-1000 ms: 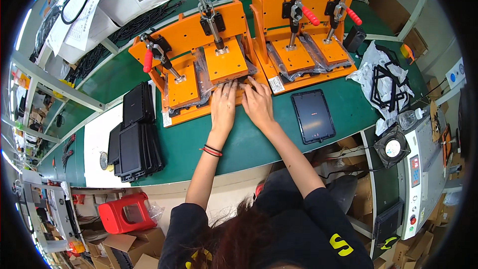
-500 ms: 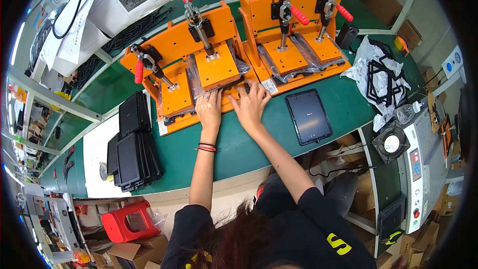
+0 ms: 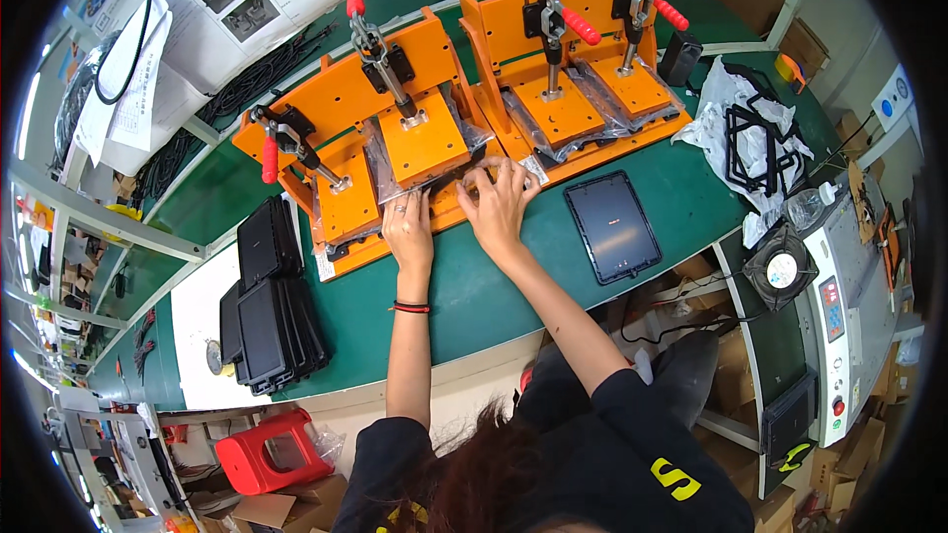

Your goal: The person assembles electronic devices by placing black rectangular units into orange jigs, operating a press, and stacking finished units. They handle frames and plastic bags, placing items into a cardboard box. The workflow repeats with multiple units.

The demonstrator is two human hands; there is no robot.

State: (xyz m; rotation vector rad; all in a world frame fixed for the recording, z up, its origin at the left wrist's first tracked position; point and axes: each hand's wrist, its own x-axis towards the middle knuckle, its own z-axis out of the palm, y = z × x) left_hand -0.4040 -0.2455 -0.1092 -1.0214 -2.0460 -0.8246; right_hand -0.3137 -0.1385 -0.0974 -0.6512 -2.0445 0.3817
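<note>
Orange clamp jig (image 3: pixel 395 138) on green counter (image 3: pixel 474 296), left hand (image 3: pixel 407 227) and right hand (image 3: pixel 497 205) flat, fingers spread, pressing a clear-bagged dark panel (image 3: pixel 444 188) at its front edge, dark tablet (image 3: pixel 612 227) well right.

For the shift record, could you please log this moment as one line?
left hand: on bagged part at orange clamp jig | right hand: same bag edge | dark tablet: flat on green mat, untouched

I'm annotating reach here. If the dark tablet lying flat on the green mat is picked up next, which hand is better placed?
Probably the right hand: it rests on the orange fixture's front edge, on the side nearer the tablet. The left hand lies farther off and would have to cross the right arm.
</note>
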